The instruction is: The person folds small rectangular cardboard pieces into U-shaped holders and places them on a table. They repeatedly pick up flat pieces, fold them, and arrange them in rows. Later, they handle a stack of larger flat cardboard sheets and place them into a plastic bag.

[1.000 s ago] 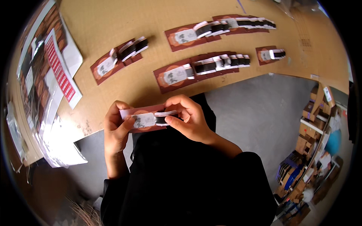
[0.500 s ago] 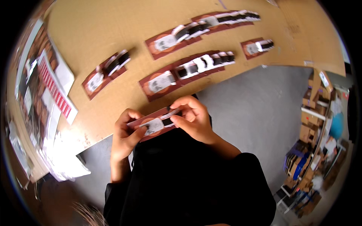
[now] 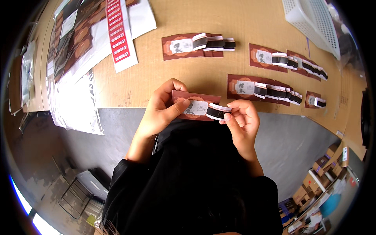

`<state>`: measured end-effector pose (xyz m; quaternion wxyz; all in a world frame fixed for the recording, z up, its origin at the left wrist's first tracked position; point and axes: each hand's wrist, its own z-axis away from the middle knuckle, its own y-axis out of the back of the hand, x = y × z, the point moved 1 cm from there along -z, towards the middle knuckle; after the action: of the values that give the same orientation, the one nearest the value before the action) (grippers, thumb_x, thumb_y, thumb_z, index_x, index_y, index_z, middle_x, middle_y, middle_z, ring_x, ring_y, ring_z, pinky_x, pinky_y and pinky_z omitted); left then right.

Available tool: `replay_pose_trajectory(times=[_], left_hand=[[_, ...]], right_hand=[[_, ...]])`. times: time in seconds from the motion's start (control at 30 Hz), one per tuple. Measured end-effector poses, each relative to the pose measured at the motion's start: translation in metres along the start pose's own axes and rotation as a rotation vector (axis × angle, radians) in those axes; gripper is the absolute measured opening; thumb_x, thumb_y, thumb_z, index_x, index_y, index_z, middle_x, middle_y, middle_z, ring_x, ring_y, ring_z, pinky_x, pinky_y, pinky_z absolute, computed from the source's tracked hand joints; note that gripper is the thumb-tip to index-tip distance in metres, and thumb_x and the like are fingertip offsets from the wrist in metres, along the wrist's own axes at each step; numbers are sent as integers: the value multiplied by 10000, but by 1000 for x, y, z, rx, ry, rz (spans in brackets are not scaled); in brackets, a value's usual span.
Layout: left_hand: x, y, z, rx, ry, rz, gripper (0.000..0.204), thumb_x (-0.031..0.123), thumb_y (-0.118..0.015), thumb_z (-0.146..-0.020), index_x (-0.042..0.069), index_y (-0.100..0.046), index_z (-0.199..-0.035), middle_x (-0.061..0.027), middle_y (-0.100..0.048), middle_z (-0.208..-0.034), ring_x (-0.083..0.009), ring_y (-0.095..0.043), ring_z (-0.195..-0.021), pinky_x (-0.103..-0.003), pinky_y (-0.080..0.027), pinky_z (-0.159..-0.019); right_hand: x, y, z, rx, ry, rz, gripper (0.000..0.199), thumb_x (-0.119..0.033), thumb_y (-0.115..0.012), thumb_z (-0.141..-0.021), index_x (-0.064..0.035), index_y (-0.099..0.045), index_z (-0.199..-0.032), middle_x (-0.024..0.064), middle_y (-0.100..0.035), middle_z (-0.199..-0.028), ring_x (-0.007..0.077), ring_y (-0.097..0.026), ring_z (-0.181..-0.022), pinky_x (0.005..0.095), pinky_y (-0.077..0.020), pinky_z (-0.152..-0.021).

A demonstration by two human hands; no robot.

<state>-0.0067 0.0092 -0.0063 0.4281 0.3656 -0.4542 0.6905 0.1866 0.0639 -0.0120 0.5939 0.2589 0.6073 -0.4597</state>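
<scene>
The left hand [image 3: 166, 102] pinches a brown card [image 3: 196, 106]; the right hand [image 3: 243, 119] pinches a black-and-white band [image 3: 217, 112] between the hands.

Maroon card [image 3: 197, 106] w/ blk-wht band [image 3: 218, 112] @ rt end.

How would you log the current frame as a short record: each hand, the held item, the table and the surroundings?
Left hand: the left hand grips the left end of a brown-red card, thumb on its front
Right hand: the right hand pinches the right end of a black-and-white band
Held item: the card, with a pale label left of the band
Table: tan top with similar banded cards
Table left: red-and-white strip
Far right corner: white perforated basket
Lower right: cardboard boxes
</scene>
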Motion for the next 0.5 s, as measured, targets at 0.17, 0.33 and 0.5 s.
replay_pose_trajectory(times=[0.17,0.33,0.5], left_hand=[[8,15,-4,212,-84,81,218,34,-523,-806,39,-418,-997,1,-516,-781,-47,-481,-728,-163,-395,-663],[28,37,-32,377,-367,-389,316,-27,-541,-765,38,-418,-1048,-25,-541,-701,-33,-460,-560,-165,-357,-468],[40,40,-50,549,-408,-773,309,-17,-600,-711,46,-497,-996,13,-536,-660,-9,-319,-461,-171,-250,-411]], right_hand=[[-7,-22,-32,-54,13,13,171,73,-497,-795,46,-467,-960,88,-539,-832,102,-535,-668,216,-463,-596],[-14,-43,-87,-53,177,214,177,62,-503,-794,43,-485,-970,88,-564,-835,82,-541,-674,200,-458,-596],[-13,-50,-114,91,309,509,175,72,-554,-726,11,-539,-889,91,-583,-815,106,-555,-588,208,-447,-540]])
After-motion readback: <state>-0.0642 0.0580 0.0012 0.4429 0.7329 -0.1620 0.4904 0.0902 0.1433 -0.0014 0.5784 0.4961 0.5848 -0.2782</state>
